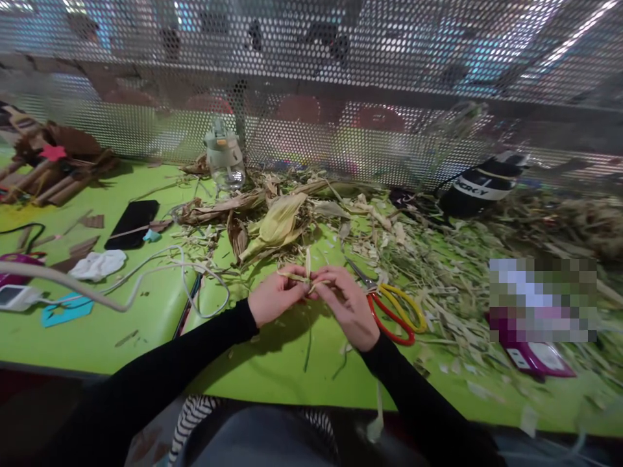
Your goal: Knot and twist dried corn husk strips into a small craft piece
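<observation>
Above the green table (272,370), my left hand (273,297) and my right hand (351,306) meet fingertip to fingertip. Both are closed in a pinch on thin pale strips of corn husk (308,263), with one end standing up between the fingers. Exactly how the strips cross is hidden by my fingers. Scissors with red and yellow handles (372,284) lie right beside my right hand, blades pointing away from me. Just beyond my hands rests a yellowish folded corn husk (280,224), among dry brown husks (233,207).
Shredded husk (448,285) covers the right side, around a purple device (540,357). At left lie a phone (131,224), white cable (146,280) and crumpled tissue (98,264). A clear bottle (226,159) and black bottle-like object (479,188) stand before the perforated metal screen (311,84).
</observation>
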The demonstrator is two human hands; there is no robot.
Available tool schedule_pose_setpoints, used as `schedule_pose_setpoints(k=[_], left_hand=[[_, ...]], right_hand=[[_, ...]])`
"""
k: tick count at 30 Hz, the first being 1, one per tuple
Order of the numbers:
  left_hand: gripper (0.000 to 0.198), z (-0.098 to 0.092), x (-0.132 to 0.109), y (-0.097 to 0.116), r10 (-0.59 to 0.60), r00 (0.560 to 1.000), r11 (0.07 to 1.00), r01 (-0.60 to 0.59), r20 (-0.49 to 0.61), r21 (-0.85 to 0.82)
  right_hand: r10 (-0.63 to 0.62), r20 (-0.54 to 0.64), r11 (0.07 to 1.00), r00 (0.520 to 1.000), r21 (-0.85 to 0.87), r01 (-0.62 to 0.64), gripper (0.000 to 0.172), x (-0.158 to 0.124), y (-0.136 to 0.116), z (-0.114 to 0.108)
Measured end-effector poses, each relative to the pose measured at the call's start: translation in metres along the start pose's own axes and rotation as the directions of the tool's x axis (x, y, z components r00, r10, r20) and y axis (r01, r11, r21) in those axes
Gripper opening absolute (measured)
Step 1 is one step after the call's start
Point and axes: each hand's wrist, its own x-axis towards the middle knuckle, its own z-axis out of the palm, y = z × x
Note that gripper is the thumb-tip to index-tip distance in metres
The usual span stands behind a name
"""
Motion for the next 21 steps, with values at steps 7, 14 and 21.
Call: schedule_pose_setpoints(k=[7, 14, 21], left_hand=[[0.027, 0.0, -0.003, 0.002, 0.015, 1.0, 0.987, -0.015, -0.002, 0.158], [0.023, -0.002, 0.003, -0.007, 0.139, 0.974, 0.972, -0.101, -0.178, 0.211], [0.016, -0.012, 0.005, -0.012, 0.223, 0.973, 0.85, -0.163, -0.061, 0.501]], right_hand=[[0.314, 0.037, 0.903, 0.949, 0.297, -0.311, 0.021, 0.0, -0.002, 0.005], [0.127, -0.043, 0.99, 0.991, -0.053, -0.129, 0.019, -0.007, -0.001, 0.008], [-0.374, 0.014, 0.845, 0.927, -0.408, 0.347, 0.009, -0.005, 0.0, 0.006]])
